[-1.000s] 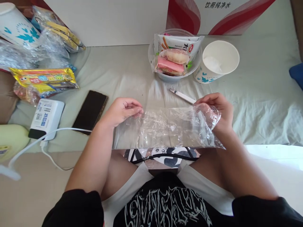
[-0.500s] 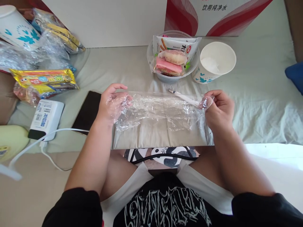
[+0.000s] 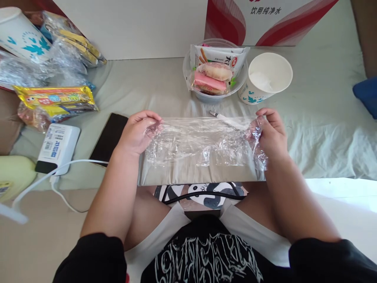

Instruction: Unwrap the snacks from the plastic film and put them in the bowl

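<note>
Clear plastic film (image 3: 200, 141) stretches between both hands' pinching fingers (image 3: 153, 124), below a box reading "饮用纯净水" (image 3: 266, 11).

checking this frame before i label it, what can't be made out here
Head view only:
- Pen: its near end lies under the crinkled plastic film.
- Phone: near corner covered by the left hand.
- Right hand: fingers partly wrapped in film.
- Paper cup, top left: cut by the frame edge.
</note>
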Available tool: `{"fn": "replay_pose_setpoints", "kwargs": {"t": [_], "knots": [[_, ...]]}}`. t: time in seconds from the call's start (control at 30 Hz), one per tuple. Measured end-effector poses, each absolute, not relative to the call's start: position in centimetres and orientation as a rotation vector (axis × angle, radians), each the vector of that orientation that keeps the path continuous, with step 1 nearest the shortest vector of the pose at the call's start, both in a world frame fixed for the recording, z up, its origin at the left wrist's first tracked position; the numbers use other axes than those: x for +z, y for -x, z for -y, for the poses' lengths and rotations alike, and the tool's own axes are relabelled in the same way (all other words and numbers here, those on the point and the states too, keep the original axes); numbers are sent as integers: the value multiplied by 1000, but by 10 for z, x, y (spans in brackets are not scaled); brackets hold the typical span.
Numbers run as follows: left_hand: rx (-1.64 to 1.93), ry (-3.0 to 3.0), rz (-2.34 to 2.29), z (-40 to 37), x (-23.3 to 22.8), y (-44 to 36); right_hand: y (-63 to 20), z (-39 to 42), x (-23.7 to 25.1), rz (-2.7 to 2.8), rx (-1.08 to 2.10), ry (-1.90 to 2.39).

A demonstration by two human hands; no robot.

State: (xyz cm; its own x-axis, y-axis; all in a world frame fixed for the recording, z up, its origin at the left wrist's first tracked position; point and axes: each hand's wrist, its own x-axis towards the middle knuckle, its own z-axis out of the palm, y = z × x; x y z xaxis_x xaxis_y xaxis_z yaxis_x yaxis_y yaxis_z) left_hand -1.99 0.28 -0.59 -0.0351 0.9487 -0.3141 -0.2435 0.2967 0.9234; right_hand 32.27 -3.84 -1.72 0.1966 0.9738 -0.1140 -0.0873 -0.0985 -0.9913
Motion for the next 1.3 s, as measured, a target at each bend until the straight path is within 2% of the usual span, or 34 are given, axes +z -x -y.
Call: {"fn": "replay_pose_setpoints", "kwargs": {"t": [0.23,0.43,0.7,0.9,1.1,1.3], "knots": [[1045,-747,-1149,-7,-13,28,-328,37,-18,844,1289,1237],[1004,-852,-1090,0,-9,23,-325,40,-24,906,1247,1326],[1015,-713,-1054,-5,-16,27,-327,39,-34,1040,1169,1290],[950,-752,-978,-2,-13,31,-323,45,-13,997,1361,1293],[856,-743,-814,8,2,24,-318,53,4,1043,1546,1104],[675,-748,-842,15,1,5,-305,57,11,1082,1859,924]]}}
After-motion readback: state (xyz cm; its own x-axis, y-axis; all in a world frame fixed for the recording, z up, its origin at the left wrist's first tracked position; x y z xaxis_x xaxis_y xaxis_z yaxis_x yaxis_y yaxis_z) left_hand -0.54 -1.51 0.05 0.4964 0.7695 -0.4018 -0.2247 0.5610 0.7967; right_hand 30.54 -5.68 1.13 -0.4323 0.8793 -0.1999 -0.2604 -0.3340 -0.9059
